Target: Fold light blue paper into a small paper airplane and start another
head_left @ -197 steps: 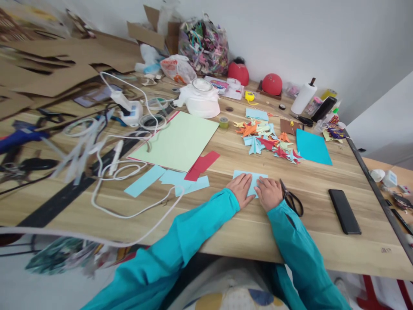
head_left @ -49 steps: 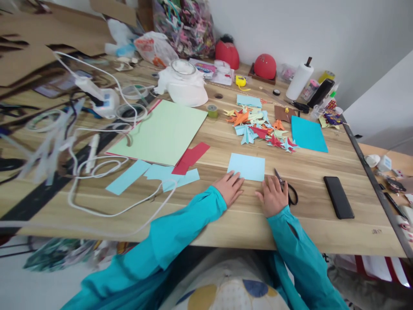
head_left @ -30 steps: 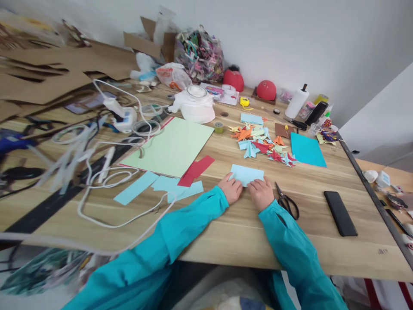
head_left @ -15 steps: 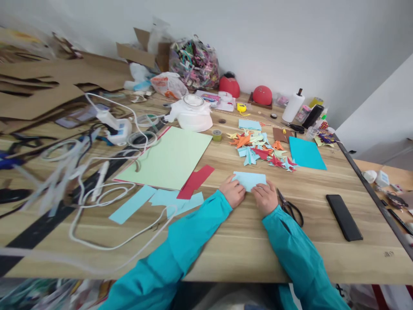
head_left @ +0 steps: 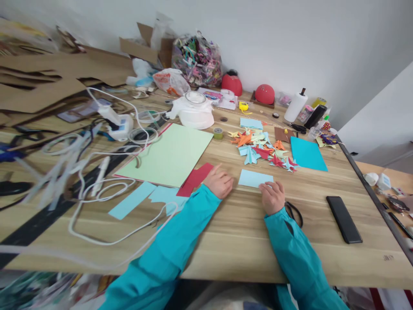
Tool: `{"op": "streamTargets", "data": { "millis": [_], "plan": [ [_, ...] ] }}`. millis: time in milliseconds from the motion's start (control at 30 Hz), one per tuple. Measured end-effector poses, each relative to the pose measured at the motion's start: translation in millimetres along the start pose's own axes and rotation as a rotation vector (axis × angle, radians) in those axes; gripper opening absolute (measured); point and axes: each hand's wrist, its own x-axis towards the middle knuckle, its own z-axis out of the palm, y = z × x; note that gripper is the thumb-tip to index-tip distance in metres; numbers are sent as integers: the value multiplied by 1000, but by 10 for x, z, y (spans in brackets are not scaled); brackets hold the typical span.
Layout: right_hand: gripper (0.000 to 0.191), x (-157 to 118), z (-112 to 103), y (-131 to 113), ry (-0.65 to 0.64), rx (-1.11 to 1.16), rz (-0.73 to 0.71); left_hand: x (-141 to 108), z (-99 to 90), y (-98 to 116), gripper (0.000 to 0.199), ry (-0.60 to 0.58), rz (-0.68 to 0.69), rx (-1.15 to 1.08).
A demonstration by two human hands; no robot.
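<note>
A small rectangle of light blue paper (head_left: 253, 178) lies on the table in front of me. My right hand (head_left: 273, 196) has its bent fingers at the paper's near right corner and holds it there. Away from the paper, to its left, my left hand (head_left: 219, 181) hovers beside a red paper scrap (head_left: 195, 178), holding nothing, fingers loosely apart. Black-handled scissors (head_left: 295, 214) lie partly hidden behind my right wrist and sleeve. Beyond the paper is a pile of small folded paper shapes (head_left: 263, 148) in orange, red, blue and pale green.
Large pale green sheets (head_left: 171, 153) lie to the left, with light blue scraps (head_left: 132, 200) and a white cable (head_left: 106, 244) nearer me. A bright blue sheet (head_left: 308, 154) and a black phone (head_left: 344, 219) are on the right. A tape roll (head_left: 218, 133) stands beyond my left hand.
My left hand has let go of the light blue paper and moved left, over towards the red scrap. The paper and my right hand have shifted slightly right.
</note>
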Motion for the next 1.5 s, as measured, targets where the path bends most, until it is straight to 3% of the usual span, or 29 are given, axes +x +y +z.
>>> {"op": "streamTargets", "data": {
  "millis": [100,200,333,433,667,900,1167,1300,1500],
  "plan": [
    [22,-7,20,9,3,-18,18,2,-69,18,21,83,-34,61],
    [23,-2,76,-33,-51,6,-57,55,-77,233,24,90,-19,9],
    [21,15,122,-110,-102,50,-131,133,58,571,23,73,43,6],
    [20,26,113,-153,-80,69,-123,146,157,675,25,90,77,60],
    [20,53,65,-206,-101,72,-156,108,230,646,26,113,119,15],
    [12,65,-19,-24,-15,81,-100,50,157,484,24,127,55,-13],
    [12,85,-96,32,150,65,68,86,36,383,17,325,119,83],
    [17,85,-44,-129,47,114,-56,114,63,474,17,311,150,39],
    [18,37,105,-235,36,112,-160,90,248,601,17,197,110,7]
  ]
}}
